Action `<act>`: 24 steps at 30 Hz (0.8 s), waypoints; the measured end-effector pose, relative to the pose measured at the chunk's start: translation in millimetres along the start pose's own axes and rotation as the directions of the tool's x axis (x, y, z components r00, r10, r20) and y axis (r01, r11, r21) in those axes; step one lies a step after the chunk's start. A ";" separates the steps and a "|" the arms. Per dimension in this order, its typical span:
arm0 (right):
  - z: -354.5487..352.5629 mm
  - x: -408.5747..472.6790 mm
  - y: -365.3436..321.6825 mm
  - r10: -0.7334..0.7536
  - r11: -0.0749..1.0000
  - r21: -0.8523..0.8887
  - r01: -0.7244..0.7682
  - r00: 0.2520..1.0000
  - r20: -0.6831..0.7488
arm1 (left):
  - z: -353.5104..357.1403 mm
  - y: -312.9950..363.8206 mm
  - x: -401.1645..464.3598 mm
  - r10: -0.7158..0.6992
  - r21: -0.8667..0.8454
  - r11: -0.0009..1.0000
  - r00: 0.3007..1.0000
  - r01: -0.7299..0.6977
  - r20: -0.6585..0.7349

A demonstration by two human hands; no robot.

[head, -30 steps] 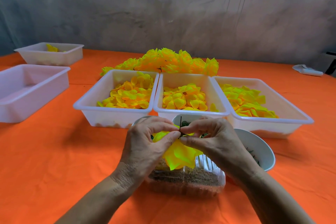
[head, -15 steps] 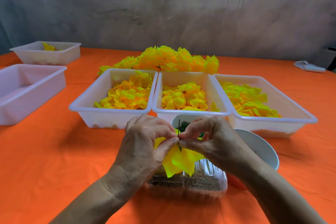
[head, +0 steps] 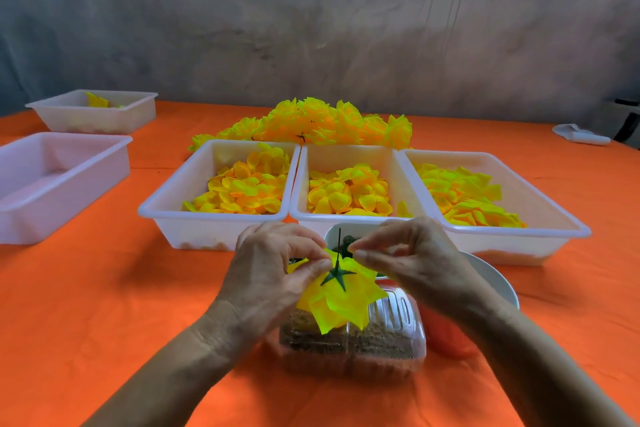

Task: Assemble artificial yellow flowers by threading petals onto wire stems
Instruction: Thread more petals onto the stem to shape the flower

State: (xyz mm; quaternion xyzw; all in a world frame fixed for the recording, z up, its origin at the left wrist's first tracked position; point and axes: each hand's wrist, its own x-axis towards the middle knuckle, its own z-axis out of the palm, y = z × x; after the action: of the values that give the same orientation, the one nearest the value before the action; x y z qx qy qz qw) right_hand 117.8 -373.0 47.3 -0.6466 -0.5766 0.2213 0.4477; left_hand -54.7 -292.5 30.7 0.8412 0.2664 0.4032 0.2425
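Observation:
A yellow fabric flower (head: 341, 302) hangs petals-down over a clear plastic box (head: 384, 347). A green star-shaped calyx (head: 337, 276) sits on its back, and a thin dark wire stem (head: 339, 241) sticks straight up from it. My left hand (head: 273, 274) pinches the petals on the left side between thumb and forefinger. My right hand (head: 412, 260) has its thumb and forefinger pinched on the petals' upper right edge, just right of the stem. Three white trays hold loose yellow petals: left (head: 239, 187), middle (head: 346, 194), right (head: 467, 198).
Finished yellow flowers (head: 322, 125) are piled behind the trays. A small white cup (head: 360, 229) of green parts and a white bowl (head: 498, 284) stand behind my hands. Two more white trays (head: 52, 184) (head: 69, 114) sit at the left. The table has an orange cloth (head: 104, 305).
My fingertips, which met at the stem, have parted a little. The green calyx now shows, seated on the petals, and the flower has tilted toward me.

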 end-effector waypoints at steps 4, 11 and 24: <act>4.7 -1.0 -3.8 -0.050 0.995 -0.077 0.055 0.997 0.065 | 1.2 2.7 -0.1 -0.037 -0.076 0.996 0.999 0.038 0.010; 10.1 4.8 3.4 -0.098 0.995 -0.026 0.101 0.991 0.092 | 3.2 -5.2 2.1 0.015 -0.038 0.999 0.997 -0.012 0.070; 14.9 8.0 17.6 -0.149 0.985 0.103 0.137 0.983 0.111 | 16.0 -18.1 -5.3 0.201 0.061 0.978 0.979 -0.198 -0.042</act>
State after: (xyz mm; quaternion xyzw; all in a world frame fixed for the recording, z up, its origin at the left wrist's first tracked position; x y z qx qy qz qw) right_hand 117.4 -359.4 26.9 -0.5673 -0.6360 0.2537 0.4576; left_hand -49.2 -285.6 7.6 0.8603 0.1978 0.4378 0.1703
